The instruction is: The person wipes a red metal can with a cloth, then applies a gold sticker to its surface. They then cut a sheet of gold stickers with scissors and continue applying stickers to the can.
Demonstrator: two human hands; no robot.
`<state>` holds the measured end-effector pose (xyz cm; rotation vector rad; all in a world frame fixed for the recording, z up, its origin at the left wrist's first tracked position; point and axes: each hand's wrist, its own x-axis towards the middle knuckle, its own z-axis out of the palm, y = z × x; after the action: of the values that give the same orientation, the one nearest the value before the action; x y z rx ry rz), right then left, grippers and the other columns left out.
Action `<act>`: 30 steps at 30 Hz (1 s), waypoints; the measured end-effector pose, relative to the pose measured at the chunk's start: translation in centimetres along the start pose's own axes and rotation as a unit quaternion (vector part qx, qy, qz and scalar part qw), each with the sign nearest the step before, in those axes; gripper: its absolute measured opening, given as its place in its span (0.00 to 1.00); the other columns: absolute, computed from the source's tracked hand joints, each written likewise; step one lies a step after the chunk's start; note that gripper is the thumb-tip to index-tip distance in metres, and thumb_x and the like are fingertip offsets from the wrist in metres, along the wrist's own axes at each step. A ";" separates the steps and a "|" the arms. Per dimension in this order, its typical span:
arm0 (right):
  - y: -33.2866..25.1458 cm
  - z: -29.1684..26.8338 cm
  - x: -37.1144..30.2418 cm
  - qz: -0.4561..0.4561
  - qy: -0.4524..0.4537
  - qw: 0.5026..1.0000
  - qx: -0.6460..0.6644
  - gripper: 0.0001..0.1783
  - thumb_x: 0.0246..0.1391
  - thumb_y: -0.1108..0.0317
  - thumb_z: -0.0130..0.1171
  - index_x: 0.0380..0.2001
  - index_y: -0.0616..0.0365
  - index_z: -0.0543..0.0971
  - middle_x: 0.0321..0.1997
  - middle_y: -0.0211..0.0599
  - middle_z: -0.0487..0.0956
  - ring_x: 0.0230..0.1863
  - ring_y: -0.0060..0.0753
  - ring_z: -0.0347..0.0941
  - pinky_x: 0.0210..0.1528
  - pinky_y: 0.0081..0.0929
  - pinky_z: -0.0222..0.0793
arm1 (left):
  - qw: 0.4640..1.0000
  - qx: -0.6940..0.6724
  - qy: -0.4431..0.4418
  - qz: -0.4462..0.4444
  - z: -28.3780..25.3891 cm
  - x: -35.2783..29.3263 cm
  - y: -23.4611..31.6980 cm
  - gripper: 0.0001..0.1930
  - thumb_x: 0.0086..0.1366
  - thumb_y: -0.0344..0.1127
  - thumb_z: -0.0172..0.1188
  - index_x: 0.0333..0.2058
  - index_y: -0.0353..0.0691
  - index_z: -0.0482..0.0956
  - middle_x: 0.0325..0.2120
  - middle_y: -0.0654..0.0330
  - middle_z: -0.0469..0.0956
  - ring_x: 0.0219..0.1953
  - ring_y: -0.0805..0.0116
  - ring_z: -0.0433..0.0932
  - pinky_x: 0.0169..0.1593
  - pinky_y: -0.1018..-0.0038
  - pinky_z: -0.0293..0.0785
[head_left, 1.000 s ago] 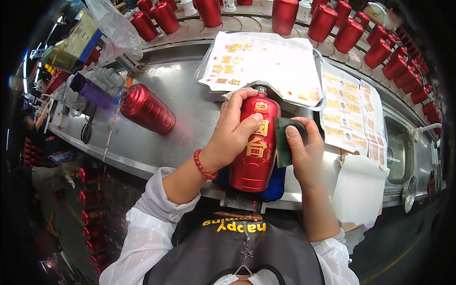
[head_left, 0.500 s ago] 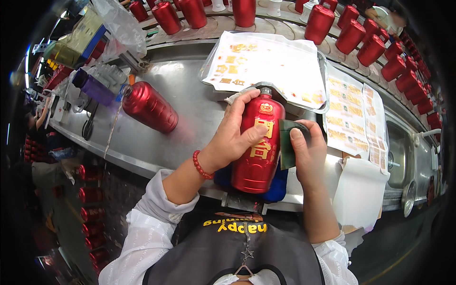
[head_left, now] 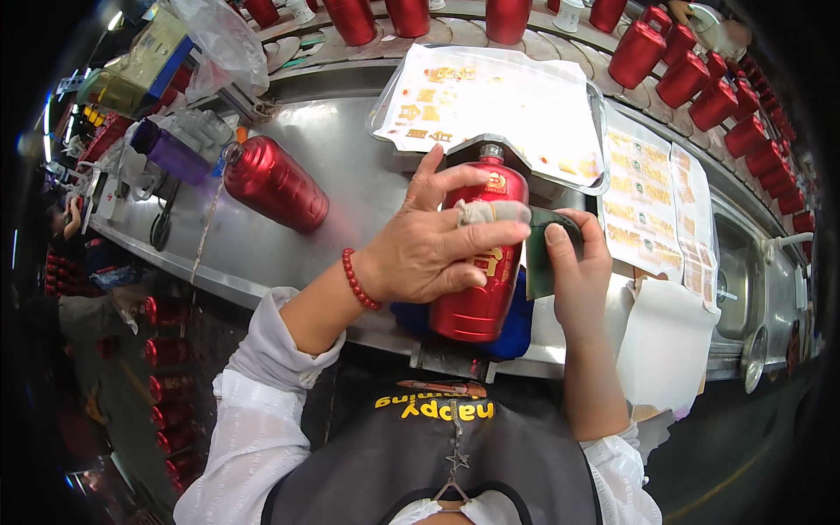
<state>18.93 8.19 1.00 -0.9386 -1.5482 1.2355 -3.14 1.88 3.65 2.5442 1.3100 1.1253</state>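
A shiny red bottle point(head_left: 477, 302) with raised gold characters lies before me, its bare neck pointing away into a notched grey metal support point(head_left: 525, 168). Under its near end shows a blue cloth point(head_left: 516, 328). My left hand point(head_left: 420, 249) lies across the bottle's front with fingers spread, and a pale cloth wrap point(head_left: 477, 213) goes round one of them. Part of the gold lettering is hidden beneath these fingers. At the bottle's right side, my right hand point(head_left: 577, 262) pinches a flat dark green scraper-like piece point(head_left: 540, 262) between thumb and fingers.
Another red bottle point(head_left: 276, 184) lies on the steel table to the left, near a purple bottle point(head_left: 171, 153). Beyond is a tray point(head_left: 602, 179) with gold decal sheets; more sheets point(head_left: 643, 210) lie right, beside a sink point(head_left: 739, 271). Red bottles point(head_left: 634, 57) line the curved conveyor.
My left hand has shifted from gripping the bottle's left side to lying across its front, with the wrapped finger over the lettering. Bottles on the conveyor have moved to the right.
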 end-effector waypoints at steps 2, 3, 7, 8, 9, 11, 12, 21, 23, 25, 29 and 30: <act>-0.1 -0.2 -0.1 0.003 -0.001 1.000 0.004 0.12 0.62 0.65 0.59 0.42 0.62 0.75 0.34 0.30 0.78 0.35 0.19 0.71 0.40 0.19 0.69 | 0.997 0.066 -0.026 0.026 0.1 -0.7 0.9 0.28 0.70 0.63 0.39 0.54 0.56 0.79 0.46 0.67 0.80 0.59 0.59 0.66 0.73 0.48 0.30; -0.3 -0.2 -0.1 0.008 -0.004 1.000 0.009 0.12 0.62 0.65 0.59 0.42 0.62 0.75 0.33 0.30 0.78 0.35 0.18 0.71 0.39 0.19 0.69 | 0.997 0.060 -0.029 0.026 0.2 -1.3 1.5 0.27 0.70 0.63 0.40 0.53 0.57 0.80 0.46 0.70 0.80 0.59 0.61 0.66 0.73 0.48 0.30; -1.1 0.0 -0.6 0.012 -0.024 0.999 0.033 0.11 0.61 0.66 0.59 0.42 0.62 0.75 0.33 0.28 0.77 0.35 0.16 0.70 0.38 0.18 0.69 | 0.998 0.063 -0.026 0.008 1.0 -3.5 3.8 0.27 0.68 0.65 0.42 0.52 0.59 0.80 0.47 0.73 0.80 0.60 0.62 0.64 0.71 0.43 0.29; -1.6 0.1 -0.8 0.039 -0.040 0.996 0.073 0.10 0.61 0.68 0.59 0.42 0.61 0.75 0.33 0.27 0.77 0.34 0.15 0.70 0.37 0.16 0.68 | 0.998 0.065 -0.017 0.004 1.2 -4.0 4.1 0.26 0.67 0.64 0.46 0.52 0.58 0.79 0.50 0.71 0.79 0.61 0.61 0.63 0.71 0.43 0.29; -1.6 0.2 -0.9 0.049 -0.054 0.993 0.090 0.09 0.62 0.68 0.59 0.42 0.61 0.75 0.33 0.26 0.77 0.34 0.14 0.70 0.37 0.16 0.68 | 0.998 0.068 -0.009 0.002 1.5 -4.4 4.3 0.25 0.66 0.63 0.50 0.53 0.57 0.79 0.52 0.69 0.77 0.62 0.60 0.62 0.71 0.43 0.30; -1.0 0.5 -1.1 0.067 -0.082 0.987 0.123 0.08 0.62 0.68 0.58 0.41 0.61 0.75 0.34 0.25 0.77 0.35 0.13 0.69 0.37 0.16 0.68 | 0.997 0.068 0.037 -0.030 2.6 -5.7 4.8 0.28 0.62 0.63 0.57 0.55 0.55 0.76 0.57 0.61 0.72 0.63 0.57 0.62 0.71 0.43 0.30; -0.4 0.7 -0.9 0.035 -0.064 0.993 0.092 0.08 0.59 0.70 0.61 0.40 0.59 0.76 0.32 0.29 0.77 0.32 0.18 0.71 0.35 0.17 0.68 | 0.995 0.070 0.058 -0.046 3.2 -6.3 4.7 0.31 0.59 0.63 0.60 0.57 0.54 0.75 0.60 0.58 0.70 0.63 0.55 0.61 0.71 0.43 0.31; -5.7 -0.6 1.7 -0.257 -0.360 0.889 -0.122 0.14 0.43 0.75 0.70 0.36 0.55 0.82 0.30 0.35 0.74 0.35 0.36 0.73 0.38 0.31 0.68 | 0.970 0.092 0.070 -0.214 3.6 -7.2 5.6 0.61 0.44 0.66 0.70 0.69 0.34 0.53 0.65 0.43 0.60 0.64 0.41 0.59 0.67 0.38 0.38; -5.1 0.3 3.7 -0.274 -0.186 0.926 -0.183 0.14 0.42 0.76 0.70 0.35 0.56 0.81 0.29 0.36 0.74 0.33 0.38 0.73 0.36 0.30 0.68 | 0.971 0.100 0.061 -0.209 3.6 -6.5 5.9 0.62 0.43 0.66 0.71 0.69 0.34 0.53 0.65 0.44 0.60 0.64 0.42 0.59 0.66 0.36 0.39; -5.7 0.7 3.3 -0.435 -0.186 0.826 -0.305 0.17 0.38 0.74 0.71 0.36 0.53 0.80 0.32 0.33 0.73 0.38 0.38 0.73 0.41 0.34 0.67 | 0.970 0.099 0.055 -0.214 3.6 -6.6 5.8 0.62 0.43 0.66 0.71 0.69 0.34 0.53 0.65 0.44 0.60 0.64 0.42 0.59 0.66 0.36 0.39; -7.5 0.1 1.9 -0.316 -0.445 0.828 -0.130 0.18 0.35 0.71 0.75 0.34 0.52 0.82 0.35 0.31 0.74 0.40 0.36 0.73 0.42 0.35 0.67 | 0.968 0.089 0.067 -0.225 4.0 -7.7 5.7 0.62 0.44 0.66 0.70 0.69 0.34 0.52 0.65 0.43 0.60 0.63 0.42 0.60 0.65 0.35 0.39; -6.5 -0.1 2.9 -0.310 -0.368 0.863 -0.155 0.18 0.35 0.71 0.75 0.34 0.52 0.82 0.36 0.31 0.74 0.40 0.36 0.72 0.41 0.35 0.67 | 0.969 0.086 0.066 -0.221 4.0 -7.4 5.7 0.62 0.44 0.66 0.70 0.69 0.34 0.52 0.65 0.43 0.60 0.63 0.42 0.60 0.65 0.35 0.39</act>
<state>18.06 9.60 7.97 -0.0560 -2.4543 0.9041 0.53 -6.11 -1.47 2.1361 1.9601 1.1377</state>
